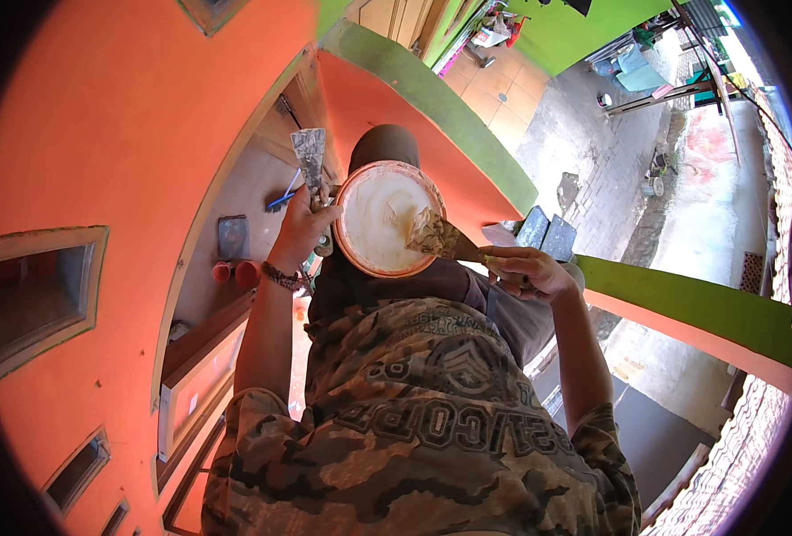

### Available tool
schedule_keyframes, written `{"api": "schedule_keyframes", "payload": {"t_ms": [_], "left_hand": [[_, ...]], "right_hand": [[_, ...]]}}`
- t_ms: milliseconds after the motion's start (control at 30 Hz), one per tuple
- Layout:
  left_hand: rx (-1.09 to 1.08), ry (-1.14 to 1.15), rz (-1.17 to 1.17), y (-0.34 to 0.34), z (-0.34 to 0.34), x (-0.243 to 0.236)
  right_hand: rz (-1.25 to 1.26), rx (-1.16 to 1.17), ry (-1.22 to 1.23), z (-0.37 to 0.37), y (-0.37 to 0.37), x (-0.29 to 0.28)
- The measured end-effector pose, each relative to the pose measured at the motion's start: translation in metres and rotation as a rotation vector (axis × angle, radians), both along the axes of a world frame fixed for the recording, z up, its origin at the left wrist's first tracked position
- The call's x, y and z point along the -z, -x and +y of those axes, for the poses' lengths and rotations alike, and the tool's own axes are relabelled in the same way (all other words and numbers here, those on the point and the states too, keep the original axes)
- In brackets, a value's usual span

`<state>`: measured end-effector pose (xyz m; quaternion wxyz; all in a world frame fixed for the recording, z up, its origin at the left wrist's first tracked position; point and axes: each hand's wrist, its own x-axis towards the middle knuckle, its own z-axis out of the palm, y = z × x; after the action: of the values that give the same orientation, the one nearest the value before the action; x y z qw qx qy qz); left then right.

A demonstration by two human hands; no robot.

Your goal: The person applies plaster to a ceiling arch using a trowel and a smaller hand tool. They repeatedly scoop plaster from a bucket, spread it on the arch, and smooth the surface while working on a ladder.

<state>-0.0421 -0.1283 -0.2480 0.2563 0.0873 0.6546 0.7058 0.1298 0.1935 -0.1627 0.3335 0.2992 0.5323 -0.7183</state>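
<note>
A round tub point(343, 243) with an orange-red rim stands in front of me, close to my knees. It holds a smooth whitish paste point(383, 201). My left hand point(300, 230) is closed around the handle of a putty knife point(308, 150), whose smeared blade points up and away. The thumb of that hand lies against the tub's left rim. In my right hand point(532, 271) is a second, wider putty knife point(454, 241), gripped by its handle. Its paste-coated blade reaches over the right rim onto the paste. What supports the tub is hidden.
An orange wall point(110, 134) with small framed openings rises on my left, beside a doorway. A low orange wall with a green top point(441, 98) curves ahead. Dark tiles point(546, 234) rest near the right ledge point(691, 299). Beyond lies a paved yard point(610, 134).
</note>
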Motion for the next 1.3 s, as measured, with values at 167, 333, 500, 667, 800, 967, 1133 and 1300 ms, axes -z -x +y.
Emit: {"api": "schedule_keyframes", "payload": {"t_ms": [167,333,500,667,800,967,1133,1300], "left_hand": [[-0.024,0.007,-0.001,-0.001,-0.001,0.005],[0.017,0.029,0.064,0.005,-0.003,0.010],[0.078,0.067,0.052,0.018,0.001,0.011],[0.092,0.068,0.057,0.024,0.001,0.013],[0.166,0.077,0.037,0.034,0.002,0.004],[0.302,0.094,-0.019,0.053,-0.004,0.006],[0.404,0.123,-0.075,0.075,0.003,0.008],[0.556,0.070,-0.056,0.093,0.020,-0.018]], "right_hand": [[0.005,0.078,-0.008,-0.013,-0.020,0.007],[0.152,0.098,-0.097,-0.028,-0.027,0.016],[0.201,0.066,-0.137,-0.028,-0.006,0.025],[0.199,-0.035,-0.322,-0.023,0.000,0.030],[0.360,-0.101,-0.546,-0.016,0.003,0.037],[0.266,-0.157,-0.620,-0.004,0.017,0.033],[0.309,-0.240,-0.618,0.005,0.039,0.032],[0.358,-0.348,-0.629,0.015,0.064,0.033]]}}
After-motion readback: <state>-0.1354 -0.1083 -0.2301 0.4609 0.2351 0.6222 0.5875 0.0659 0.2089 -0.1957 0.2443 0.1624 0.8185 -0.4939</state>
